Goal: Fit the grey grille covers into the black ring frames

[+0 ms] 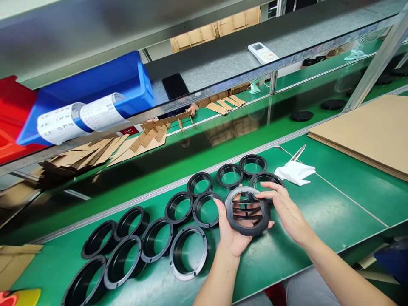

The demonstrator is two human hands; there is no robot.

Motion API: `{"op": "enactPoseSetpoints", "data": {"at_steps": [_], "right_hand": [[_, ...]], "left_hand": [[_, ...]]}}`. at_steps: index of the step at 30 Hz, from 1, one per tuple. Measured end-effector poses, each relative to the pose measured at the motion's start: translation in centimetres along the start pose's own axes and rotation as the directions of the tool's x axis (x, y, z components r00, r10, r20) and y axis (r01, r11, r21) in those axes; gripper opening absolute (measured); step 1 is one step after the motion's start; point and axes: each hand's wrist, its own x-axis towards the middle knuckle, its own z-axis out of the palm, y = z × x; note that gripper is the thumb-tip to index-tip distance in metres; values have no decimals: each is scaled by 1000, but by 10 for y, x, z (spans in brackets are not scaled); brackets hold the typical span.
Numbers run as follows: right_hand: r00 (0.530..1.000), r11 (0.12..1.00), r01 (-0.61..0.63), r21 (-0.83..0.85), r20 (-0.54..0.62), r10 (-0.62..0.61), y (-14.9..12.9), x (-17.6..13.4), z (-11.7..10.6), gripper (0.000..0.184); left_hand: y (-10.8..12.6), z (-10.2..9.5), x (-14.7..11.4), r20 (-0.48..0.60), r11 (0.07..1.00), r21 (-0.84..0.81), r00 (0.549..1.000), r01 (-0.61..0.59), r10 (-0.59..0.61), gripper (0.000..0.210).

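My left hand point(234, 231) is wrapped round a round black air vent point(248, 229) with slats across its opening, thumb at the left edge and fingertips showing at the lower right. My right hand point(288, 210) has its fingers stretched out, and the fingertips touch the vent's upper right rim. Behind and to the left, several black flanged rings point(188, 255) lie on the green work surface point(306, 212). One black ring point(269, 178) sits just behind the vent, partly hidden by my right hand.
A white cloth point(295, 172) lies behind my right hand beside a slim metal tool point(298, 152). Flat cardboard sheets point(366, 131) are stacked at right. A shelf above bears a blue bin point(95, 80) and a white remote control point(263, 53). A co-worker's hand point(192, 109) is at cardboard dividers beyond.
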Motion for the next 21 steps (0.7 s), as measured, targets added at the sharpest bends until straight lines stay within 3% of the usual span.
{"op": "enactPoseSetpoints", "data": {"at_steps": [13,21], "right_hand": [[999,997,-31,64,-12,32,3,-5,4,43],[1000,999,-2,44,-24,3,4,-4,3,41]], "left_hand": [[2,4,0,-42,998,-58,999,-4,2,66],[3,7,0,-4,999,-46,1000,-1,1,76]]}}
